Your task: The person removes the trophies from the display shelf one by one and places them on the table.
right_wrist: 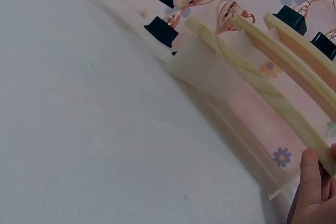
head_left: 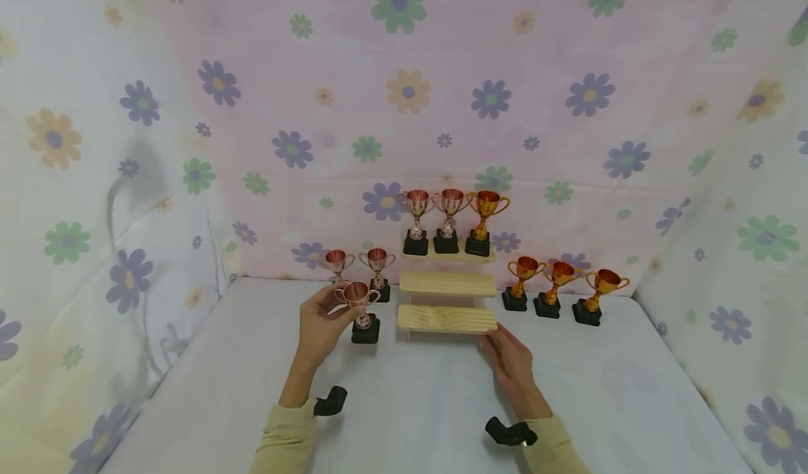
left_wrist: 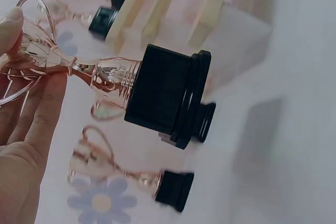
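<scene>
My left hand (head_left: 320,328) grips a rose-gold trophy (head_left: 365,328) by its cup, upright, with its black base hanging free. The left wrist view shows the thumb and fingers around the trophy's cup and the black base (left_wrist: 167,95) off the table. Two more rose-gold trophies (head_left: 377,260) stand just behind it. My right hand (head_left: 513,363) holds the right end of the lowest wooden shelf (head_left: 447,318) of a three-step stand; in the right wrist view its fingertips (right_wrist: 310,162) lie at that shelf's end. The middle shelf (head_left: 447,284) bears nothing.
On the top shelf (head_left: 457,257) stand two rose-gold trophies (head_left: 450,204) and one gold trophy (head_left: 486,207). Several gold trophies (head_left: 558,275) stand in a row on the white table (head_left: 429,404), right of the stand. A flowered cloth (head_left: 341,130) hangs behind and at both sides.
</scene>
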Demonstrator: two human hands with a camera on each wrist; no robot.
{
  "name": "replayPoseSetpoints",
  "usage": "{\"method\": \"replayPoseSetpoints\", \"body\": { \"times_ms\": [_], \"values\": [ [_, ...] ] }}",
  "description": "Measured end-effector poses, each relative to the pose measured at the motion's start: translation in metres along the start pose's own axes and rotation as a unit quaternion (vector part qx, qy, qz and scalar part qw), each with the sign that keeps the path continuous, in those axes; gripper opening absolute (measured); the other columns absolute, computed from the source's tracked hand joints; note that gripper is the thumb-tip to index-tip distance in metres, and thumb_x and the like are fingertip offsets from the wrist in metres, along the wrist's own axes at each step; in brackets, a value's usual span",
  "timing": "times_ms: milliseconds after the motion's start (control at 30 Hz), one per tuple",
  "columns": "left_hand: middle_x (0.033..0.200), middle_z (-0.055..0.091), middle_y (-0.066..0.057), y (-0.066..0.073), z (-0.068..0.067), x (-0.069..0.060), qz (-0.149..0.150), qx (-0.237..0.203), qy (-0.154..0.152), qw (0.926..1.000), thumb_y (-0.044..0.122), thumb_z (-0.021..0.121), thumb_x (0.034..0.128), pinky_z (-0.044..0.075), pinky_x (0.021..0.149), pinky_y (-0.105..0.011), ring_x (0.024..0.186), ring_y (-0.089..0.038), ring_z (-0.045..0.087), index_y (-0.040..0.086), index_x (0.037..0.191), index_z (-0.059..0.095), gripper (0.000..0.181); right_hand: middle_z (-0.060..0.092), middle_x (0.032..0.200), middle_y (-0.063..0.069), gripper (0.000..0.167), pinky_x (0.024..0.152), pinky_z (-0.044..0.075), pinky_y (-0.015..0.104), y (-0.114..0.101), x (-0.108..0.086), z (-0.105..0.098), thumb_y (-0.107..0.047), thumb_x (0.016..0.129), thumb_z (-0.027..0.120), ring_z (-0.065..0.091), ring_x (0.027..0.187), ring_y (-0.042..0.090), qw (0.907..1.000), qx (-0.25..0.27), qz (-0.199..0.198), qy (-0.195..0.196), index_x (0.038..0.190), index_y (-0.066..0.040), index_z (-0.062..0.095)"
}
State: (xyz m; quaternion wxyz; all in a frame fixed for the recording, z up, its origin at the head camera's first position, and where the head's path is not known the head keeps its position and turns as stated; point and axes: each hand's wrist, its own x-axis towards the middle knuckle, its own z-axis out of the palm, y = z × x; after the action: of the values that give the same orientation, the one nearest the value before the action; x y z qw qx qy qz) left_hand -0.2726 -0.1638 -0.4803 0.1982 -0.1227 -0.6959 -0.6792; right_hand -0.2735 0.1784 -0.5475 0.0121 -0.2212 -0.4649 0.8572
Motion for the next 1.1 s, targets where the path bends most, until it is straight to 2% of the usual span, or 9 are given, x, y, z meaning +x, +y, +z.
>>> {"method": "replayPoseSetpoints", "body": {
  "times_ms": [200, 400, 567, 800, 933, 1100],
  "values": [
    [0.1, 0.067, -0.003, -0.005, -0.03, 0.006, -0.006, 0.002, 0.055, 0.9985, -0.015, 0.081, 0.0766, 0.06, 0.085, -0.022, 0.094, -0.008, 0.069, -0.007, 0.123, 0.065, 0.05, 0.038, 0.157, 0.018, 0.057, 0.101, 0.053, 0.024, 0.001, 0.0, 0.0, -0.005, 0.104, 0.052, 0.053, 0.127, 0.019, 1.0, -0.002, -0.001, 0.002, 0.157, 0.001, 0.031],
    [0.1, 0.066, -0.001, -0.011, -0.055, 0.024, -0.026, 0.033, 0.076, 0.9962, -0.012, 0.079, 0.08, 0.058, 0.086, -0.017, 0.095, -0.005, 0.068, -0.007, 0.126, 0.064, 0.048, 0.037, 0.157, 0.017, 0.057, 0.101, 0.053, 0.024, 0.0, 0.0, 0.0, -0.005, 0.104, 0.051, 0.052, 0.129, 0.02, 1.0, 0.006, 0.0, 0.001, 0.157, 0.0, 0.03],
    [0.103, 0.064, -0.002, -0.022, -0.072, 0.044, -0.045, 0.053, 0.063, 0.9956, -0.008, 0.078, 0.0841, 0.056, 0.086, -0.014, 0.097, -0.003, 0.066, -0.005, 0.129, 0.062, 0.047, 0.037, 0.157, 0.017, 0.057, 0.102, 0.052, 0.024, -0.001, 0.001, 0.0, -0.006, 0.105, 0.051, 0.05, 0.132, 0.021, 0.9999, 0.01, -0.001, -0.003, 0.157, 0.0, 0.03],
    [0.108, 0.062, 0.001, -0.034, -0.093, 0.066, -0.068, 0.092, 0.036, 0.9927, -0.003, 0.076, 0.0875, 0.054, 0.086, -0.01, 0.097, 0.0, 0.063, -0.005, 0.134, 0.057, 0.05, 0.037, 0.156, 0.017, 0.056, 0.102, 0.053, 0.024, 0.0, 0.001, -0.001, -0.005, 0.104, 0.051, 0.052, 0.128, 0.02, 0.9999, 0.009, -0.004, -0.005, 0.156, 0.001, 0.031],
    [0.112, 0.06, -0.004, -0.039, -0.102, 0.076, -0.088, 0.102, 0.03, 0.9904, -0.001, 0.074, 0.0898, 0.051, 0.085, -0.009, 0.098, -0.002, 0.06, -0.005, 0.138, 0.054, 0.052, 0.037, 0.157, 0.018, 0.056, 0.101, 0.053, 0.024, -0.001, 0.0, 0.0, -0.005, 0.104, 0.052, 0.058, 0.12, 0.015, 0.9999, 0.01, -0.003, -0.004, 0.156, 0.001, 0.032],
    [0.12, 0.057, -0.007, -0.044, -0.108, 0.083, -0.127, 0.095, 0.036, 0.9867, 0.002, 0.072, 0.0926, 0.051, 0.081, -0.008, 0.1, -0.002, 0.058, -0.003, 0.144, 0.05, 0.056, 0.039, 0.155, 0.019, 0.057, 0.101, 0.053, 0.023, -0.002, -0.004, 0.001, -0.005, 0.103, 0.054, 0.064, 0.105, 0.007, 0.9998, -0.013, -0.013, -0.011, 0.155, 0.004, 0.033]
  ]
}}
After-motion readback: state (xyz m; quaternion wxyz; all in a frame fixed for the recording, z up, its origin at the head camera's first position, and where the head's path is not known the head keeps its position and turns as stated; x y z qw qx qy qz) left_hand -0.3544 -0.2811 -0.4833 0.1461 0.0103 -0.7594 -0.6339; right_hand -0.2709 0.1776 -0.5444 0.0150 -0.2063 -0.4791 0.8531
